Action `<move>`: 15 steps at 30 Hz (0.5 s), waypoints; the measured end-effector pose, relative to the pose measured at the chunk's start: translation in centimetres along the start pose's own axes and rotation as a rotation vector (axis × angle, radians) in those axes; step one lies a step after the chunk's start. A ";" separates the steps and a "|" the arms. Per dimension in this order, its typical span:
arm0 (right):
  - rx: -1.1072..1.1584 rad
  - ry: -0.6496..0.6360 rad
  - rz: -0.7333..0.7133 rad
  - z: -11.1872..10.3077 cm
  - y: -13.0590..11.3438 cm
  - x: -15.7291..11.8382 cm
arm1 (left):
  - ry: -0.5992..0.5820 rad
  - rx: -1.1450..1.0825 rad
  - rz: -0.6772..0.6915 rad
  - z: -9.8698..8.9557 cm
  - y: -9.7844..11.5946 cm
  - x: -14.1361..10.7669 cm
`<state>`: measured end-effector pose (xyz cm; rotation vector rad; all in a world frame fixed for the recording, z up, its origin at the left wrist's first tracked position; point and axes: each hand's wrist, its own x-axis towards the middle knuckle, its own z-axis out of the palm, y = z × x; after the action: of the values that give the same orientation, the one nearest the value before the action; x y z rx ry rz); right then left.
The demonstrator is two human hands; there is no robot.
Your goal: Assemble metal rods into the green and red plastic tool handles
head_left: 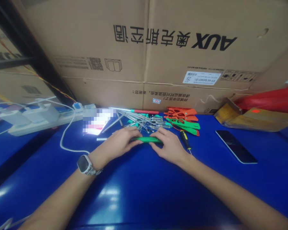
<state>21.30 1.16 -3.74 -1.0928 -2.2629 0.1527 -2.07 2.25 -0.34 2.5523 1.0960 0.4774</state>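
Both my hands grip a green handle (148, 139) just above the blue table, level and crosswise in front of me. My left hand (121, 142) has its fingers closed round the left part, and a metal shaft (101, 139) sticks out beyond it. With thumb and fingers, my right hand (169, 145) pinches the right end. Behind the hands lies a pile of metal rods and small green parts (144, 121). Orange plastic pieces (182, 112) and green plastic pieces (184, 124) are heaped to its right. A black-and-yellow screwdriver (185, 140) lies beside my right hand.
A lit phone (98, 121), partly blurred, lies at the back left near a white power strip (48, 119) with cables. A dark phone (236, 147) rests on the right. Behind it sits a yellowish package (261, 119). A large cardboard box (144, 64) walls off the back.
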 end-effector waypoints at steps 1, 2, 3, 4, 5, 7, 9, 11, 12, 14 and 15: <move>-0.025 -0.009 -0.017 -0.1 -0.1 0.0 | 0.005 0.032 0.017 -0.1 0.1 0.0; -0.035 -0.018 -0.031 -0.1 -0.1 0.0 | 0.009 0.064 0.035 -0.2 0.2 0.0; -0.027 -0.026 -0.040 -0.2 -0.2 0.0 | 0.014 0.095 0.054 -0.3 0.4 0.1; -0.001 -0.031 -0.040 -0.2 -0.2 0.1 | 0.019 0.125 0.070 -0.4 0.5 0.1; 0.036 -0.034 -0.029 -0.3 -0.2 0.2 | 0.025 0.153 0.082 -0.5 0.5 0.1; 0.106 -0.041 0.004 -0.5 0.0 0.3 | 0.028 0.201 0.101 -0.8 0.5 0.0; 0.144 -0.057 0.025 -0.9 0.4 0.4 | 0.039 0.237 0.117 -1.1 0.3 -0.1; 0.176 -0.079 0.015 -1.3 1.0 0.5 | 0.062 0.257 0.130 -1.4 0.0 -0.2; 0.193 -0.089 -0.001 -1.5 1.3 0.5 | 0.073 0.265 0.135 -1.5 -0.2 -0.3; 0.222 -0.094 -0.040 -1.7 1.8 0.5 | 0.082 0.269 0.142 -1.6 -0.5 -0.4; 0.231 -0.092 -0.063 -1.8 1.9 0.5 | 0.080 0.267 0.142 -1.6 -0.6 -0.4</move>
<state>23.36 2.54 -2.76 -0.9085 -2.2892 0.4353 -3.37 2.59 0.83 2.8816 1.0730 0.5023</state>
